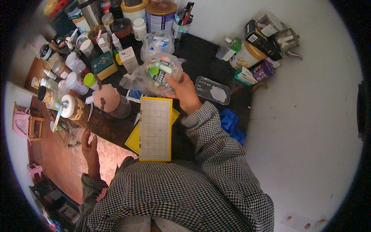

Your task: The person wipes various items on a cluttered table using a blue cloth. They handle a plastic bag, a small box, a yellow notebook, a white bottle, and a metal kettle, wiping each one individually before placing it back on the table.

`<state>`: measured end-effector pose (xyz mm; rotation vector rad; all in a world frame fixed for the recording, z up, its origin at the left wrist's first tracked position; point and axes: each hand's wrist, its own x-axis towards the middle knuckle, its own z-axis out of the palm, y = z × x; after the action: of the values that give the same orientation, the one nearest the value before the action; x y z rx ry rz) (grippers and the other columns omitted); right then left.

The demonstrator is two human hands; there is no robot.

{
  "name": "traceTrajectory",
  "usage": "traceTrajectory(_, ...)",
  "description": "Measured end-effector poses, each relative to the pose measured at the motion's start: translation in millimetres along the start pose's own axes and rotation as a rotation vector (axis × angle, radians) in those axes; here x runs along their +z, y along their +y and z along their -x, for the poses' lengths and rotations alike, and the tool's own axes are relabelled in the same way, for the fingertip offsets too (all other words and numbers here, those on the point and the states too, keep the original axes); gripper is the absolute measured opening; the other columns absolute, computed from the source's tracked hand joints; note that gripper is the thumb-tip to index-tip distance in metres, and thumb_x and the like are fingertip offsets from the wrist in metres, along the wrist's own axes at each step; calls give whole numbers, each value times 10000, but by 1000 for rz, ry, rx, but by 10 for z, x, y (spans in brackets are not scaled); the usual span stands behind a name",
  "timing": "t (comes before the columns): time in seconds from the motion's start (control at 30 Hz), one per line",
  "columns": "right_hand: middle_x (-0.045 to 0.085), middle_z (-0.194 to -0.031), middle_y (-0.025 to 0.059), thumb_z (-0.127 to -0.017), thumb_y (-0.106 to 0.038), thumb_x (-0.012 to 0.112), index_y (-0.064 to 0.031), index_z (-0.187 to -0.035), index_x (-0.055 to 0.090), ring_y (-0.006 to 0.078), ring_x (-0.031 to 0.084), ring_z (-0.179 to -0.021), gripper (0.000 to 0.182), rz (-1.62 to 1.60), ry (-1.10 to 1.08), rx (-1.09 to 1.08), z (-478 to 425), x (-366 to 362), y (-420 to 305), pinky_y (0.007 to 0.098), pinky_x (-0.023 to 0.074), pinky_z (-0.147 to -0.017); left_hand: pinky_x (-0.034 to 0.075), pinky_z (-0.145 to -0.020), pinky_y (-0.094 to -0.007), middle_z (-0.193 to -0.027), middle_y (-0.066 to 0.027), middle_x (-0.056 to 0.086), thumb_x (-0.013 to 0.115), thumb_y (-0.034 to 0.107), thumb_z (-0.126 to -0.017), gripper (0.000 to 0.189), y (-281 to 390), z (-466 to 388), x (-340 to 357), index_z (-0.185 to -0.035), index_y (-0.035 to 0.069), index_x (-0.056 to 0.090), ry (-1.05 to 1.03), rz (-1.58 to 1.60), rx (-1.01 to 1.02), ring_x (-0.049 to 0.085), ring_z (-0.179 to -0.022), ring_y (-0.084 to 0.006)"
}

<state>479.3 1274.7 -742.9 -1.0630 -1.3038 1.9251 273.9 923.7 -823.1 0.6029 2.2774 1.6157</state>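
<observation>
My right hand (187, 94) grips the near right side of a clear plastic container (174, 65) that bears a green and black label. Small pieces show dimly through its wall. A crumpled clear plastic bag (132, 78) lies against its left side. Just below, a folding xiangqi board (155, 129) with a yellow edge rests on another yellow board (132, 139). Off the table's left edge, my left hand (90, 148) hangs over the floor with thumb and fingers apart, holding nothing. The nearest thing to it is a lidded cup with a straw (72, 107).
Jars, bottles and boxes crowd the left and back of the dark table (200, 52). A pink-topped bottle (107, 98) stands left of the boards. To the right lie a clear plastic tray (213, 90) and blue cloth (232, 124). Stacked cans and boxes (246, 55) stand by the wall.
</observation>
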Motion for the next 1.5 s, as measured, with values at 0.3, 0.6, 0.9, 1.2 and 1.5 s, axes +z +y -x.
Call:
traceTrajectory(0.3,604,-1077,249,-776,-289,685,28,-1162,525,350,602,-978,524,1403,595,-149,-219,-2206,267,400,488,-825,412,-971,-319,-1340,-114,453,601,93,-881,353,71,181,24,-1213,11,514,-43,22,-41,453,-1221,-228)
traceTrajectory(0.6,638,-749,131,-776,-128,653,56,-1255,406,199,619,-558,569,763,470,232,16,-1985,310,314,465,-424,452,-904,-299,-1311,-119,478,605,92,-875,354,258,227,153,-1208,13,514,-142,-72,-101,529,-1130,-201)
traceTrajectory(0.9,646,-858,147,-890,-121,553,39,-958,560,230,652,-644,174,507,-27,256,123,-1054,297,306,500,-475,459,-887,-281,-1319,-109,474,585,44,-873,307,160,287,181,-1175,24,534,-174,-100,7,541,-1103,-199)
traceTrajectory(1.2,557,-1093,255,-706,-627,651,89,-1173,442,372,576,-964,880,1179,817,-209,-1314,-1969,-251,473,484,-799,495,-815,-282,-1312,-113,476,593,60,-868,298,160,402,205,-1160,36,541,-150,-107,-53,549,-1074,-191)
traceTrajectory(1.5,413,-1281,296,-634,-622,715,169,-1233,374,400,403,-1200,1050,995,1001,-23,-2112,-1740,-228,458,374,-998,502,-796,-290,-1301,-123,475,593,88,-870,289,277,544,208,-1150,40,540,-151,-193,-93,540,-1071,-194)
